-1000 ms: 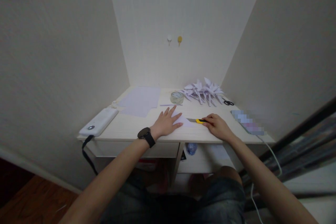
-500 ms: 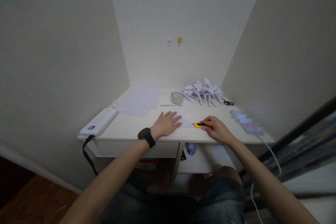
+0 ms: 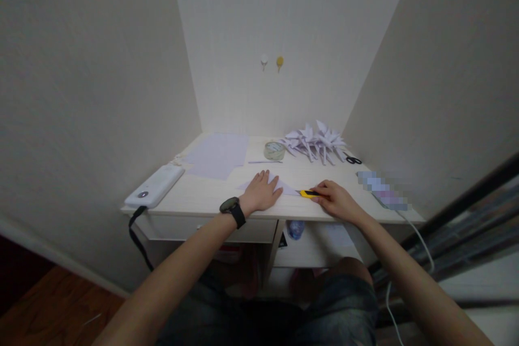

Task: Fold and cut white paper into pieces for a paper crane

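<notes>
A folded, triangular sheet of white paper [image 3: 287, 188] lies near the front of the desk. Across its middle rests my left hand [image 3: 263, 192], flat with the fingers spread, hiding much of the sheet. My right hand [image 3: 331, 198] grips a yellow and black utility knife [image 3: 308, 193]. The knife's tip is at the paper's right corner; whether the blade is inside the fold I cannot tell.
Behind lie loose paper sheets [image 3: 219, 154], a roll of tape [image 3: 274, 150], a thin paper strip [image 3: 265, 162] and a pile of paper pinwheels [image 3: 316, 143]. Black-handled scissors [image 3: 354, 160] and a phone [image 3: 383, 190] are right; a white device [image 3: 155, 186] is left.
My left hand has turned slightly and its fingers are closer together, uncovering the paper's left corner. My right hand and the knife have hardly moved.
</notes>
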The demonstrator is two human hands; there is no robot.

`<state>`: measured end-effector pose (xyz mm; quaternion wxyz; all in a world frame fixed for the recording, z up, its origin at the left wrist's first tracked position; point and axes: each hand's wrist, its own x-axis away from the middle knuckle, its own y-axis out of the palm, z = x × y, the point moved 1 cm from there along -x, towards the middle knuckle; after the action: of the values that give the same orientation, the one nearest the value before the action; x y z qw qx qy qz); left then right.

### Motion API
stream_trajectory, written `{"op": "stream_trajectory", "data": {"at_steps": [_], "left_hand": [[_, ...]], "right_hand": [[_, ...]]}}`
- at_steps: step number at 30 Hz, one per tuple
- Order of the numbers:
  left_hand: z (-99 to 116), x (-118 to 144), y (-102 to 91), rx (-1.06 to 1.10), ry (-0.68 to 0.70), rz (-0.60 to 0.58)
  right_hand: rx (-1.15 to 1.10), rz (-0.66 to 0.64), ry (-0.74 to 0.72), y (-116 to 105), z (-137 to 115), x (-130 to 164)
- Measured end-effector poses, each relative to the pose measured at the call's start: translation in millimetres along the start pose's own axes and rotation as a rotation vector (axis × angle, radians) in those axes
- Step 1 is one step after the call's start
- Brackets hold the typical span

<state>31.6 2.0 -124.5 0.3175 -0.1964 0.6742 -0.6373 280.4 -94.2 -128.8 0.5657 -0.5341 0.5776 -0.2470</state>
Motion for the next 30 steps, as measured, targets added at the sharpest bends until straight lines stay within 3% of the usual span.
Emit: {"op": "stream_trajectory", "data": {"at_steps": [6, 16, 30], "left_hand": [[0.9, 1.8, 2.1, 0.01, -0.041, 0.01], [5.4, -1.1, 4.0, 0.036, -0.073, -0.009], [5.5, -1.3, 1.9, 0.019, -0.065, -0.058]], "right_hand": [[-0.006, -0.02, -0.01, -1.0, 2.9, -0.6], [0.049, 0.057, 0.046, 17.0, -21.4, -13.9], [0.019, 0.062, -0.029, 22.8, -22.0, -14.4]]}}
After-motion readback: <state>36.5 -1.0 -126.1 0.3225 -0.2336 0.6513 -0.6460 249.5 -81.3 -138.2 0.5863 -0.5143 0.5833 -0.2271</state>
